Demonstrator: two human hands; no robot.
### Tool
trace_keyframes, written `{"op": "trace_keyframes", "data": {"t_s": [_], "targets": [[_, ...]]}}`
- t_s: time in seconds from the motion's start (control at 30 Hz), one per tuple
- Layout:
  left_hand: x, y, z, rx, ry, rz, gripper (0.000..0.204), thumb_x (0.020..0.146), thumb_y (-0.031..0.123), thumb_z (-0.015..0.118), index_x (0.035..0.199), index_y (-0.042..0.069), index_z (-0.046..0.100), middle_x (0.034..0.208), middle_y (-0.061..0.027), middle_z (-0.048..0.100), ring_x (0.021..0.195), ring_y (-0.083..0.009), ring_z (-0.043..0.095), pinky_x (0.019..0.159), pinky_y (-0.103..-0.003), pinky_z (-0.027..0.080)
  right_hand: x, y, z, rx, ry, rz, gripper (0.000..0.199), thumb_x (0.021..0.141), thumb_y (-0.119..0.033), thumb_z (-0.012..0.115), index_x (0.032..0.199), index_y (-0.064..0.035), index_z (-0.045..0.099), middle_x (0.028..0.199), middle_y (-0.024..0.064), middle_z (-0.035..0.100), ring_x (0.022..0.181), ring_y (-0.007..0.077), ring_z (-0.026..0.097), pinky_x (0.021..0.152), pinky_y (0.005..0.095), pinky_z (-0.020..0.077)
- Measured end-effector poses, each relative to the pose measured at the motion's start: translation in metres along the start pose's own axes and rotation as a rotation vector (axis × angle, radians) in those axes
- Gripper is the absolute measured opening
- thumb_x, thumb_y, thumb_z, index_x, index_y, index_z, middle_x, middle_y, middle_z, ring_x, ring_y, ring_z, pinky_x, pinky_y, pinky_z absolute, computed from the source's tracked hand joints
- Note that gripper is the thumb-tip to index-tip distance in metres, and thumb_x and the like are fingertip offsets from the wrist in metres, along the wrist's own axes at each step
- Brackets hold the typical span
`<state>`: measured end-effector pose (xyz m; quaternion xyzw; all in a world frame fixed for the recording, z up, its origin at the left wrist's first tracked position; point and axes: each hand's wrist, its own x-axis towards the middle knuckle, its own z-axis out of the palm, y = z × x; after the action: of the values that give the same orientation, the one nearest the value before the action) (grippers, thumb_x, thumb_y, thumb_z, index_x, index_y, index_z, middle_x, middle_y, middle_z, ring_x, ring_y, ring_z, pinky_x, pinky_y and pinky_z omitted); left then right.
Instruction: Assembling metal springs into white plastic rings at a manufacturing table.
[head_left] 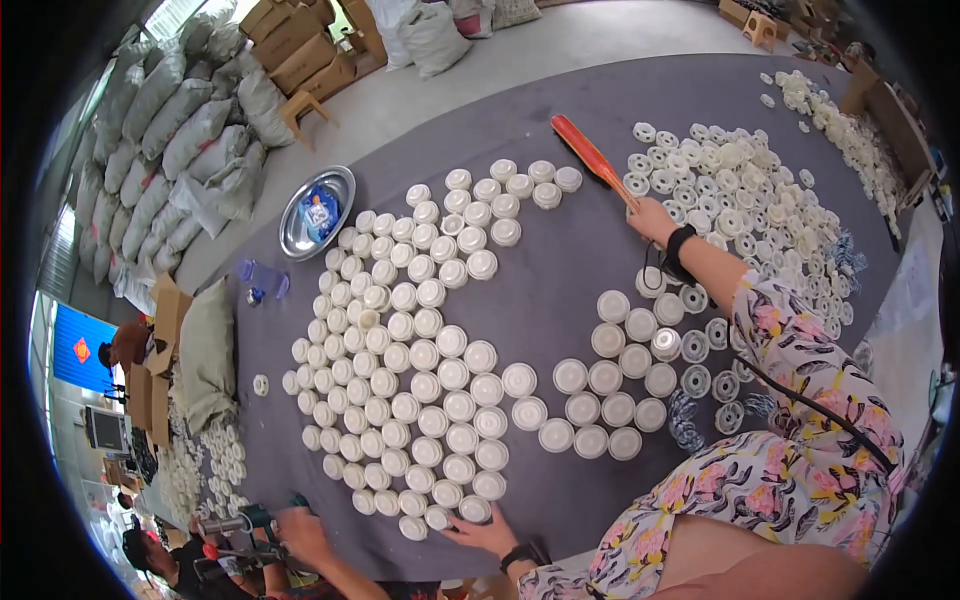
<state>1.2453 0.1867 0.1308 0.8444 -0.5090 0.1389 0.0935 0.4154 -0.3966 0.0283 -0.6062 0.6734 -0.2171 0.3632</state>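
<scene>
The hands were well apart, the right hand (652,220) clamped on the narrow end of a red paddle (583,147) slanting up-left over the desk (565,290), the left hand (487,535), uncurled, nearer, touching the clustered white caps' (461,438) lower edge.

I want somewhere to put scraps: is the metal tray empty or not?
Not empty: in the tray lies a blue packet, with bare metal showing around it.
</scene>
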Motion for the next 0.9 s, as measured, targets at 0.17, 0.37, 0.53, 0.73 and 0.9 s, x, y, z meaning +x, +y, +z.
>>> {"op": "trace_keyframes", "data": {"t_s": [0.17, 0.37, 0.53, 0.73, 0.9], "targets": [[-0.041, 0.193, 0.142, -0.241, -0.462, -0.141, 0.039, 0.089, 0.028, 0.041, 0.114, 0.001, 0.054, 0.114, -0.0184, 0.055, 0.107, -0.0359, 0.05, 0.092, -0.045, 0.036, 0.022, 0.009, -0.056, -0.133, -0.076, 0.145, 0.013, 0.071, -0.009, 0.052, 0.077, 0.0025, 0.052, 0.056, 0.013, 0.056, 0.044, 0.0216, 0.057, 0.04, 0.0343, 0.0443], [-0.059, 0.144, 0.114, 0.13, 0.105, 0.472, 0.023, 0.086, 0.022, 0.043, 0.083, 0.005, 0.059, 0.088, -0.0149, 0.058, 0.088, -0.0285, 0.055, 0.076, -0.037, 0.043, 0.001, 0.009, -0.027, -0.16, -0.255, -0.023, 0.012, 0.07, -0.008, 0.051, 0.079, -0.0003, 0.049, 0.06, 0.0123, 0.054, 0.044, 0.0225, 0.055, 0.041, 0.0341, 0.0455], [-0.014, 0.177, 0.141, -0.06, -0.182, 0.456, 0.019, 0.077, 0.018, 0.048, 0.061, 0.009, 0.041, 0.065, -0.0057, 0.044, 0.061, -0.0265, 0.045, 0.054, -0.038, 0.035, -0.031, 0.013, -0.035, -0.136, -0.299, -0.071, 0.01, 0.069, -0.008, 0.051, 0.077, -0.0022, 0.05, 0.061, 0.0116, 0.054, 0.047, 0.0232, 0.055, 0.044, 0.0351, 0.0445], [-0.028, 0.155, 0.139, -0.044, -0.031, 0.588, 0.019, 0.083, 0.021, 0.047, 0.077, 0.005, 0.052, 0.095, -0.0138, 0.057, 0.086, -0.0266, 0.054, 0.072, -0.033, 0.044, -0.039, 0.02, -0.04, -0.223, -0.202, -0.242, 0.014, 0.072, -0.015, 0.052, 0.08, -0.0032, 0.053, 0.07, 0.0161, 0.058, 0.067, 0.0332, 0.058, 0.061, 0.0403, 0.0451], [-0.072, 0.361, 0.118, -0.275, -0.186, 0.295, 0.035, 0.085, 0.024, 0.044, 0.114, 0.005, 0.049, 0.118, -0.013, 0.049, 0.11, -0.028, 0.045, 0.087, -0.039, 0.035, 0.031, 0.019, -0.048, -0.356, 0.075, -0.275, 0.019, 0.074, -0.02, 0.054, 0.082, -0.0029, 0.05, 0.076, 0.0193, 0.058, 0.074, 0.0389, 0.056, 0.066, 0.0454, 0.0433]]}}
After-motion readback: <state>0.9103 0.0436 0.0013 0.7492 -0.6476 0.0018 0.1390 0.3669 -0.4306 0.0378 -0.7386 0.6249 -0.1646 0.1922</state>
